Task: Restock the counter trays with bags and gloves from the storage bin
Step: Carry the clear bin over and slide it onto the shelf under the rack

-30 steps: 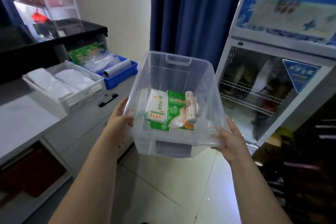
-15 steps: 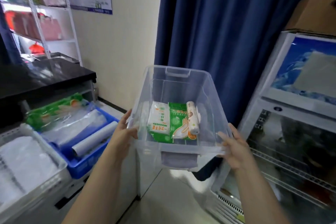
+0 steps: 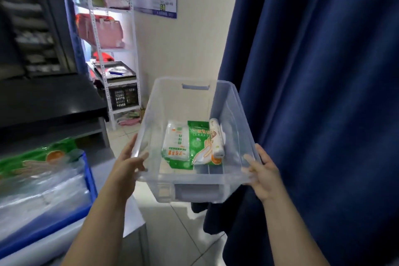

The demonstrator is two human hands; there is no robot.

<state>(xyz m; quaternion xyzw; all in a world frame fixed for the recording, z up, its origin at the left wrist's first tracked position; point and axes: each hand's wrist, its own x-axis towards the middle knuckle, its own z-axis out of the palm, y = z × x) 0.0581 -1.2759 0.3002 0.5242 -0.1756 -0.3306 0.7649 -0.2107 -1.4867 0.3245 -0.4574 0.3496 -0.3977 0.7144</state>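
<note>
I carry a clear plastic storage bin in the air in front of me. My left hand grips its left rim and my right hand grips its right rim. Inside lie a white packet, a green glove packet and a white roll of bags, side by side on the bin's floor. At the lower left a blue counter tray holds clear plastic bags and a green glove packet.
A dark blue curtain hangs close on the right. A white shelving rack with pink bags and a black crate stands ahead by the cream wall. A black counter top lies at the left. Tiled floor shows below the bin.
The view has swung left and up: the fridge has left the frame, the curtain fills the right, the blue tray is nearer. Both hands keep their hold on the bin.
</note>
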